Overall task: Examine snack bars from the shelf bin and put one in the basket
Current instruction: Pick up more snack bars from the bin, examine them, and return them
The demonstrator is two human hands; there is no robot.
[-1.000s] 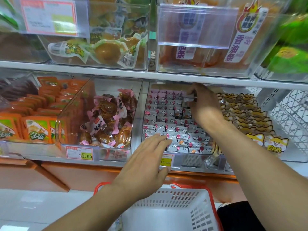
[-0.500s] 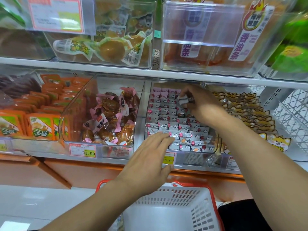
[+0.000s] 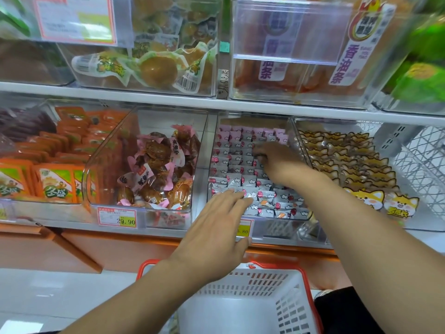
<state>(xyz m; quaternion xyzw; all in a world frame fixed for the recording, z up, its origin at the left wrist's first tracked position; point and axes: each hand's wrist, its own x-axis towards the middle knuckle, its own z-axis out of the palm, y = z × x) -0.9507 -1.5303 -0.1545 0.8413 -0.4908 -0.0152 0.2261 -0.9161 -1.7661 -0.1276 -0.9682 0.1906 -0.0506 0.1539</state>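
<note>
The right hand (image 3: pixel 274 160) reaches deep into the clear shelf bin (image 3: pixel 255 222) of small pink-and-white wrapped snack bars (image 3: pixel 240 165), its fingers bent down onto the packets in the middle rows, though the blur makes it impossible to tell whether they pinch one. The left hand (image 3: pixel 216 227) hovers at the bin's front edge with fingers straight and spread, holding nothing, its fingertips over the nearest row and its palm in front of the yellow price tag (image 3: pixel 243 231). Below the shelf sits the white basket (image 3: pixel 252 292) with red handles.
</note>
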